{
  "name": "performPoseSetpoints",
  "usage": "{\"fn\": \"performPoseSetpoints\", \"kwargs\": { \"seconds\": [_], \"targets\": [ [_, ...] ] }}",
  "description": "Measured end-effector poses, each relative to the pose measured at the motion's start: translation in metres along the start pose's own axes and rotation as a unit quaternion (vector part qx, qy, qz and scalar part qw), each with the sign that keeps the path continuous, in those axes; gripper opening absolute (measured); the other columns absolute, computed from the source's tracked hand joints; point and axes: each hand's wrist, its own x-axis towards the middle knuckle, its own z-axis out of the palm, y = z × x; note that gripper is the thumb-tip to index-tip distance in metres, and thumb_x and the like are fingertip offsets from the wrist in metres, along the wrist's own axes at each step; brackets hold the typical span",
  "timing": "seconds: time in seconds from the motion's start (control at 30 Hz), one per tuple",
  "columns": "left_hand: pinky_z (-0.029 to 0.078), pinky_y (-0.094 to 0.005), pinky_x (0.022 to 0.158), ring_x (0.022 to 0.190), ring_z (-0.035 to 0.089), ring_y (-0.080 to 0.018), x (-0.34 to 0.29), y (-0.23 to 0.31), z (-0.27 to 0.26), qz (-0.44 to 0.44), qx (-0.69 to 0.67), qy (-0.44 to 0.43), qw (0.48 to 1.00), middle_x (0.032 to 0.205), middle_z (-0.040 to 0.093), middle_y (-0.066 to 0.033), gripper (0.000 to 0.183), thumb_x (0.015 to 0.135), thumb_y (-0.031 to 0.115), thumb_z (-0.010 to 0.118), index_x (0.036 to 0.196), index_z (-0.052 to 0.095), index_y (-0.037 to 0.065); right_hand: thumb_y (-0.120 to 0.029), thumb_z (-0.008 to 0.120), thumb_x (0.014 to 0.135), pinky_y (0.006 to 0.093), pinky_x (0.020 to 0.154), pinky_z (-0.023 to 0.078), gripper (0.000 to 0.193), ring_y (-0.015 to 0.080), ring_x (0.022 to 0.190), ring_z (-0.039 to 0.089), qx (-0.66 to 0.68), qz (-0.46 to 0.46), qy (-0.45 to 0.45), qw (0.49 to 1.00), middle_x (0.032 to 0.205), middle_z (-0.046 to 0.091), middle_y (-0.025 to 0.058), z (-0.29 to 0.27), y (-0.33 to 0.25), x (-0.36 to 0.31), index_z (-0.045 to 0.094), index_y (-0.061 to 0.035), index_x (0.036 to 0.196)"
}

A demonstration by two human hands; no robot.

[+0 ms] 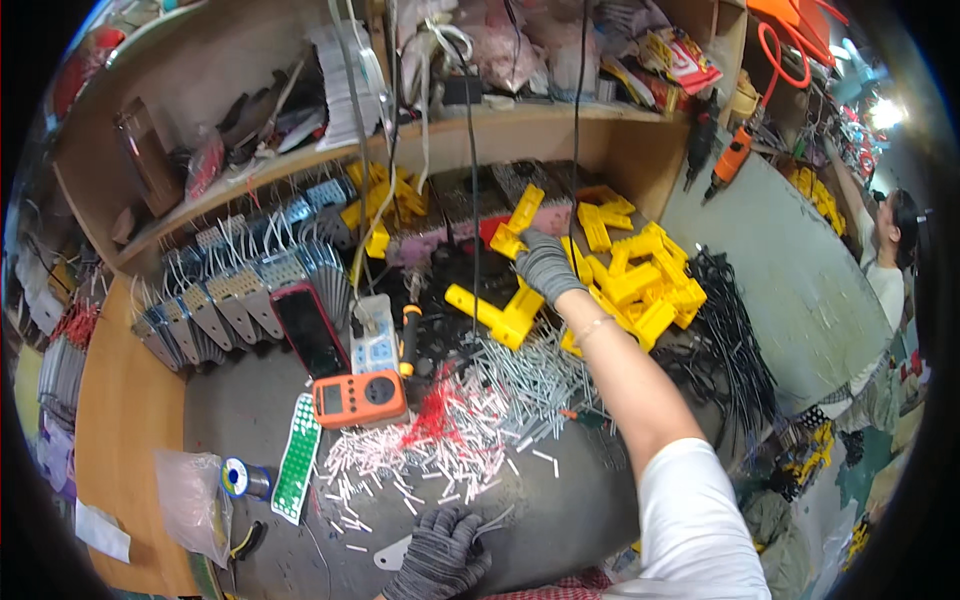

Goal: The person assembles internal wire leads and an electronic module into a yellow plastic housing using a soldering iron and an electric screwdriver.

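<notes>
My right hand (548, 266), in a grey knit glove, reaches to the back of the bench with its fingers closed on a yellow plastic part (507, 240). A heap of similar yellow parts (640, 285) lies just right of it. Close to the front edge, my left hand (440, 556), also gloved, curls over a metal plate (392, 554). The plate's rounded, holed end sticks out left of the fingers, and thin pale wires (497, 520) come out on the right. The palm hides the rest of the plate.
Mid-bench lie white and red tubes (430, 440), long screws (535, 375) and an orange multimeter (360, 398). A phone (310, 330) leans by wired metal plates (240, 300). Solder wire (245, 479) sits left, black cables (730, 320) right. An orange power screwdriver (733, 160) hangs; another person (890, 250) is farther right.
</notes>
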Motion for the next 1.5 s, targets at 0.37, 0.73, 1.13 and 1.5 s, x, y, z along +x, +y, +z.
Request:
{"fn": "performPoseSetpoints", "kwargs": {
  "seconds": [0.37, 0.73, 1.13, 1.5],
  "targets": [
    [0.042, -0.0550, 0.098, 0.113, 0.054, -0.0431, -0.003, -0.017, -0.011, 0.018, -0.044, -0.114, 0.992, 0.120, 0.057, -0.0222, 0.069, 0.072, 0.033, 0.080, 0.127, 0.053, 0.002, -0.048, 0.061, 0.091, 0.0472, 0.094, 0.047, 0.064, 0.0449, 0.112, 0.058, 0.046, -0.037, 0.066, 0.996, 0.119, 0.061, 0.0290, -0.037, -0.019, -0.040, 0.049, 0.0019, 0.130],
    [0.052, -0.0295, 0.083, 0.094, 0.063, -0.0148, 0.024, -0.011, -0.030, -0.219, -0.582, 0.113, 0.775, 0.104, 0.063, -0.0023, 0.078, 0.056, 0.021, 0.097, 0.119, 0.054, 0.005, -0.022, 0.069, 0.084, 0.0448, 0.090, 0.050, 0.030, 0.0320, 0.103, 0.061, 0.047, -0.252, -0.296, 0.920, 0.110, 0.064, 0.0143, -0.096, -0.037, -0.273, 0.067, -0.0048, 0.108],
    [0.042, -0.0353, 0.104, 0.122, 0.053, -0.0205, 0.005, -0.038, -0.033, -0.208, -0.351, 0.048, 0.912, 0.133, 0.055, -0.0087, 0.073, 0.085, 0.022, 0.079, 0.143, 0.041, 0.002, -0.017, 0.065, 0.078, 0.0408, 0.084, 0.052, 0.021, 0.0296, 0.095, 0.061, -0.178, -0.394, -0.305, 0.849, 0.094, 0.062, 0.0103, -0.092, -0.018, -0.235, 0.068, -0.0068, 0.096],
    [0.050, -0.0346, 0.093, 0.107, 0.064, -0.0225, -0.003, -0.041, -0.031, -0.220, -0.314, 0.116, 0.916, 0.117, 0.066, -0.0120, 0.053, 0.084, 0.018, 0.080, 0.128, 0.057, 0.002, -0.012, 0.054, 0.097, 0.0403, 0.076, 0.053, 0.024, 0.0329, 0.083, 0.066, 0.169, -0.011, -0.188, 0.967, 0.091, 0.067, 0.0166, -0.115, -0.007, -0.263, 0.059, -0.0042, 0.119]
  ]
}}
